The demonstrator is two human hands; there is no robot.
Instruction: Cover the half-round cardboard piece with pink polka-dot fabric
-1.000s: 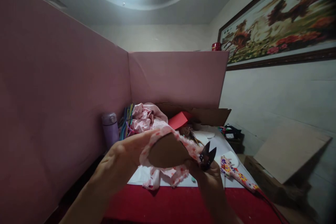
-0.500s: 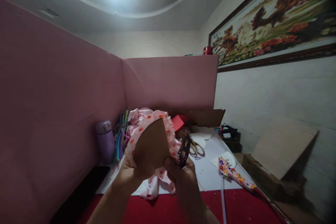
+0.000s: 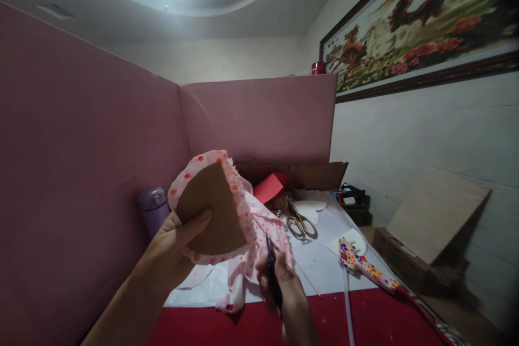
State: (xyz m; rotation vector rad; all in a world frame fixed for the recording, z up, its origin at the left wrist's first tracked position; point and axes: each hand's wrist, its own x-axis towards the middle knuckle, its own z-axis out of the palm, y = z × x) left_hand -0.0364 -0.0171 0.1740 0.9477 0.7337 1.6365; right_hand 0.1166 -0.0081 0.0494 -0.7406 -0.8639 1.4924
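Note:
My left hand [image 3: 178, 240] grips a brown cardboard piece [image 3: 213, 208] by its lower left edge, thumb flat on its face and fingers hidden behind. Pink cloth with orange-red dots [image 3: 203, 161] backs the cardboard and sticks out all round it, frayed along the right side. More of this dotted cloth [image 3: 270, 224] hangs and lies on the table behind it. Lower right of the cardboard, my right hand [image 3: 286, 286] is closed around small dark scissors [image 3: 272, 267], their pointed tip up and apart from the cardboard.
Gold-handled scissors [image 3: 302, 225] lie beside white cut shapes [image 3: 306, 212] and red paper [image 3: 268, 188]. A flower-patterned glue gun [image 3: 367, 267] rests at the right with a clear glue stick. A purple bottle [image 3: 153, 208] stands left. A thin wooden stick [image 3: 307, 277] lies near the red cloth [image 3: 336, 313].
My left hand has carried the cardboard and cloth up and left. My right hand has let go of the cardboard's edge and moved down, the dark scissors now pointing upward. The view has shifted slightly.

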